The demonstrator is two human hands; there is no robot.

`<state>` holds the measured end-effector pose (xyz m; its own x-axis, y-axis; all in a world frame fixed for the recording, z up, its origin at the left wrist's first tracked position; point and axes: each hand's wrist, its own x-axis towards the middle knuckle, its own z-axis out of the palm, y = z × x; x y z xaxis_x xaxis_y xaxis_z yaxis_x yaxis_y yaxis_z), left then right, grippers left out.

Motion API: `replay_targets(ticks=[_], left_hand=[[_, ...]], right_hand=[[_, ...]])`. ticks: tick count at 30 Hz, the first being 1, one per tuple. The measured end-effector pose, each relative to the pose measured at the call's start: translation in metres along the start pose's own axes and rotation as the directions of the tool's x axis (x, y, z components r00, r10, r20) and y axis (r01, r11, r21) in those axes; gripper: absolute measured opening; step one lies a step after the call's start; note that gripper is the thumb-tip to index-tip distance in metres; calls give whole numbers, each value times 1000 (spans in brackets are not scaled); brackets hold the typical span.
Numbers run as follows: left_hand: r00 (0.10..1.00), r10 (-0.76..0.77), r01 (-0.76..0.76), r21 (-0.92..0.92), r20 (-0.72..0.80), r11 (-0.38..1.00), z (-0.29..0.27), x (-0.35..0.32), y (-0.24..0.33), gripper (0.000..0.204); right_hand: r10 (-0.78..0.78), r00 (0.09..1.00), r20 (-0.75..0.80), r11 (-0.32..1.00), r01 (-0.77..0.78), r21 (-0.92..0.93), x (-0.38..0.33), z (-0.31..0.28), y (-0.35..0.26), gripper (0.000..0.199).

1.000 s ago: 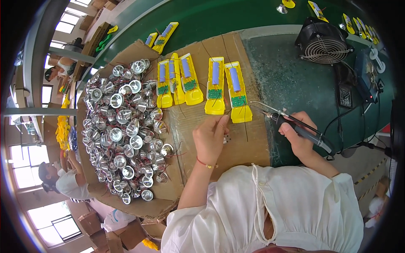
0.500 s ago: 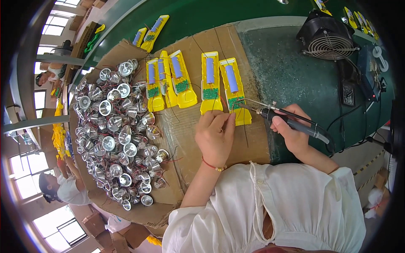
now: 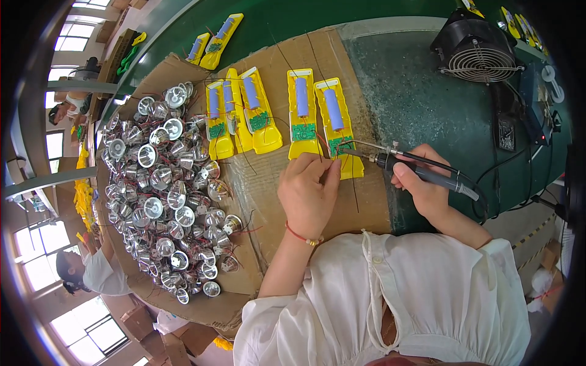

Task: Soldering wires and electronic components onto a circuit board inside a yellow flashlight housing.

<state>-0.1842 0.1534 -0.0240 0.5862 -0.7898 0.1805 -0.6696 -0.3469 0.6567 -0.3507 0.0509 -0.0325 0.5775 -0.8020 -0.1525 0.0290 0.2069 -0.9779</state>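
Note:
My right hand (image 3: 422, 182) grips a soldering iron (image 3: 421, 175) with a thin metal feed tube alongside it. Its tip reaches the green circuit board (image 3: 339, 145) in the rightmost yellow housing (image 3: 353, 168), which also carries a purple cylindrical battery (image 3: 333, 110). My left hand (image 3: 308, 189) is pinched at the lower left edge of that board, apparently on a thin wire; the fingers partly hide it. Just left lies another yellow housing (image 3: 304, 148) with a battery and board, its lower end close to my left fingers.
A heap of silvery reflector cups (image 3: 162, 178) with wires fills the left of the cardboard sheet (image 3: 274, 235). Several more yellow housings (image 3: 264, 137) lie beyond. A black fan (image 3: 479, 55) and a control box (image 3: 537, 104) stand at the right. A person (image 3: 97, 268) works at the far left.
The iron and both hands hold nearly the same place at the board. The view has shifted slightly, so the housings and reflector cups appear a little farther left and higher.

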Motion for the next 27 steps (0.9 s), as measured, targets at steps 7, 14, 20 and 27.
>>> replay_targets(ticks=[7, 14, 20, 27], left_hand=[[1000, 1, -1, -3, 8, 1000, -1, 1, 0, 8], [1000, 10, -10, -25, 10, 1000, 0, 2, -3, 9], [994, -74, 62, -143, -81, 988, -1, -1, 5, 6], [997, 12, -20, -113, -77, 993, 1, -2, 3, 6]], right_hand=[[24, 999, -41, 998, -21, 59, -2, 0, -1, 11], [-76, 995, -68, 996, 79, 48, -7, -8, -7, 12], [-66, 996, -64, 996, 69, 52, -10, -11, -5, 12], [-69, 998, -10, 998, 69, 12, -13, -9, -5, 14]])
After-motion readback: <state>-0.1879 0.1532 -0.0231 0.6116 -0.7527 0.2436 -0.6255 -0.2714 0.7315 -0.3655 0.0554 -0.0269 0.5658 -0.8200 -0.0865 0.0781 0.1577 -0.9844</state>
